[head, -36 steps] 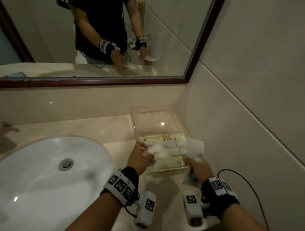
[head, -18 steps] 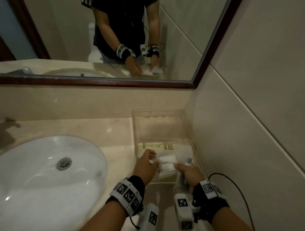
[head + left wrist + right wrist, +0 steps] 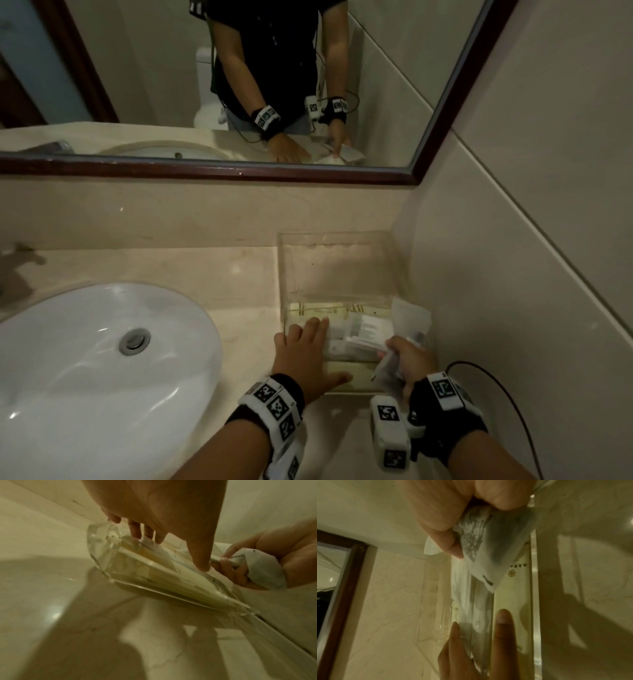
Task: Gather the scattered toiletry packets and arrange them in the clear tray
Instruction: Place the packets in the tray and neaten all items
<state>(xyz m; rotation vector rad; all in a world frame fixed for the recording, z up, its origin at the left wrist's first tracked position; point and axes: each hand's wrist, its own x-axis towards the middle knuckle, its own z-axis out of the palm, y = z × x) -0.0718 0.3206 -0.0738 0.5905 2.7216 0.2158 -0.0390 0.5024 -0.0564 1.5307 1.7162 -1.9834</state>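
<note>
A clear tray [image 3: 342, 267] stands on the beige counter in the corner by the right wall. Its near half holds several pale yellow and white toiletry packets [image 3: 363, 330]. My left hand [image 3: 308, 346] lies flat over the tray's near left part, fingers straight on the packets [image 3: 137, 555] and thumb [image 3: 200, 555] spread toward the front wall. My right hand [image 3: 407, 359] grips a bunch of white packets [image 3: 488, 550] at the tray's near right corner, and a white sachet [image 3: 411, 318] sticks up beyond its knuckles. The tray's far half is bare.
A white oval basin [image 3: 102, 359] with a metal drain [image 3: 134, 341] fills the counter's left. A dark-framed mirror [image 3: 239, 171] runs above the backsplash. The tiled wall [image 3: 513, 274] is close on the right, with a black cable [image 3: 507, 394] by my right wrist.
My left hand has let go of the white packet it held and flattened onto the packets in the tray. My right hand has come down to the tray's near right corner with its bunch.
</note>
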